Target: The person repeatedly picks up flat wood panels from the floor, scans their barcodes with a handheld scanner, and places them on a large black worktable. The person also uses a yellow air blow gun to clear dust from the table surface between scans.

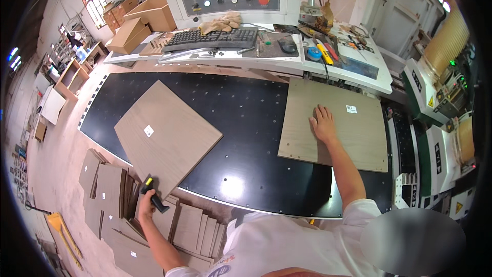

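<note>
My right hand lies flat, fingers spread, on a brown wood-grain panel at the right of the black machine table. That panel has a small white label and a few holes along its near edge. My left hand is closed around a black and yellow handheld barcode scanner, beside the near corner of a second brown panel. This panel lies slanted on the left of the table, a white label on its face, and its near corner juts past the table edge.
Stacked brown panels stand at the lower left, near a yellow pallet jack. Beyond the table, a white bench holds a keyboard, gloves, a mouse and tools below a control panel. Machinery borders the right.
</note>
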Available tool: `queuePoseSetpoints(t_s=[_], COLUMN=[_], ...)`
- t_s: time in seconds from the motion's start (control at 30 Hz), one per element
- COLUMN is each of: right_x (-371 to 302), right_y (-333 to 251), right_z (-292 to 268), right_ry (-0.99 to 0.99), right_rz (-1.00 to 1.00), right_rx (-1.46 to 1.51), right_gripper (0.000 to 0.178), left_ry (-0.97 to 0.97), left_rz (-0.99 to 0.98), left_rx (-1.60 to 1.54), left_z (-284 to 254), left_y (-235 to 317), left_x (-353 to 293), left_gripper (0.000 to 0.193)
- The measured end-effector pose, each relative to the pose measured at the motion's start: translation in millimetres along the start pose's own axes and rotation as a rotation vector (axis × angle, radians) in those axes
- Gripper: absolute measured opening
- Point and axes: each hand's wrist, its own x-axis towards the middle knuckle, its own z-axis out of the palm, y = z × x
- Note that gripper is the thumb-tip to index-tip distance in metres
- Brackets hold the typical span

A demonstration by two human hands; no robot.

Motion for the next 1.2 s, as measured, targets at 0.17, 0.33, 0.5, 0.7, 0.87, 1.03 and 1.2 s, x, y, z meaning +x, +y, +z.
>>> queuePoseSetpoints(t_s=[0.17, 0.33, 0.5, 0.7, 0.87, 1.03, 1.2], right_x=[-40, -81, -50, -37, -94, -208, -247], right_y=[-59, -150, -244, -226, -133, -6, 65], right_z=[-1, 8, 17, 0, -39, -84, -157], right_ry=[-0.046, -0.005, -0.352, -0.283, -0.158, 0.046, 0.165], right_rz=[-0.034, -0.077, 0.396, 0.793, 0.877, 0.983, 1.027], right_rx=[-0.004, 0.194, 1.466, 1.711, 1.569, 1.451, 1.247], right_gripper=[0.055, 0.054, 0.052, 0.027, 0.018, 0.029, 0.016], left_ry=[0.032, -0.1, -0.237, -0.814, -1.122, -0.955, -0.288], left_rz=[0.181, 0.134, 0.207, 0.256, 0.155, 0.243, 0.361], left_rx=[-0.489, -0.672, -0.614, -0.446, -0.241, -0.33, -0.431], left_z=[75, 139, 261, 338, 327, 276, 228], left_y=[-26, -2, 60, 87, 75, 25, 31], left_x=[-32, -62, -100, -148, -162, -103, -32], left_gripper=[0.04, 0.036, 0.025, 0.035, 0.031, 0.028, 0.022])
